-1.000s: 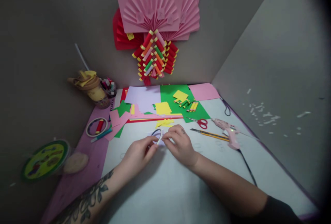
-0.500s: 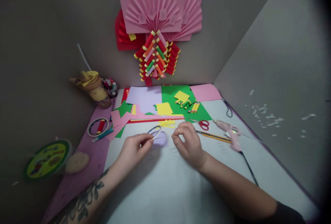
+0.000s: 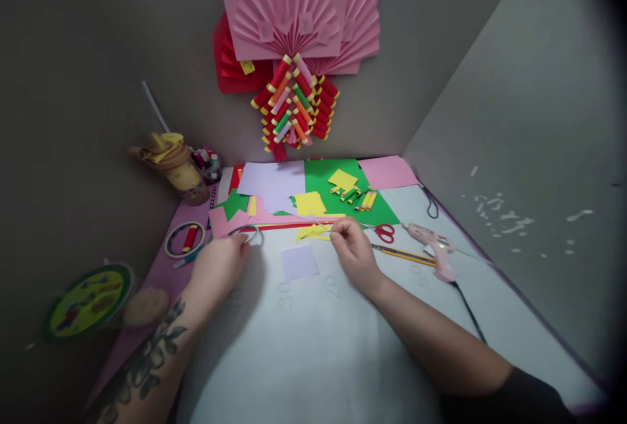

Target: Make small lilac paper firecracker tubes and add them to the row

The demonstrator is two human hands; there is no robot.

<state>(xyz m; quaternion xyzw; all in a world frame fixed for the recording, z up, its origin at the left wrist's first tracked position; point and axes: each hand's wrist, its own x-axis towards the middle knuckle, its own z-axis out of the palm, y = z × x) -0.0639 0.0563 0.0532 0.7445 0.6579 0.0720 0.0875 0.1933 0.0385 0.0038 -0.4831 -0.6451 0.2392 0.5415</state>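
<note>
The left hand (image 3: 218, 262) pinches a tape ring (image 3: 253, 229) over the table's left half; it looks light, rigid and smooth, best gripped by its rim. The right hand (image 3: 356, 251) curls its fingers beside flimsy-looking yellow strips (image 3: 312, 232); whether it pinches one, I cannot tell; a lilac square (image 3: 300, 262) lies between the hands on the pale tabletop (image 3: 313, 345), grey walls (image 3: 147, 32) behind.

I count two hands (image 3: 360, 257) mid-frame, two rings (image 3: 169, 243) left, three fans (image 3: 289, 2) top, one scissors (image 3: 385, 234), one glue gun (image 3: 443, 262) right.
</note>
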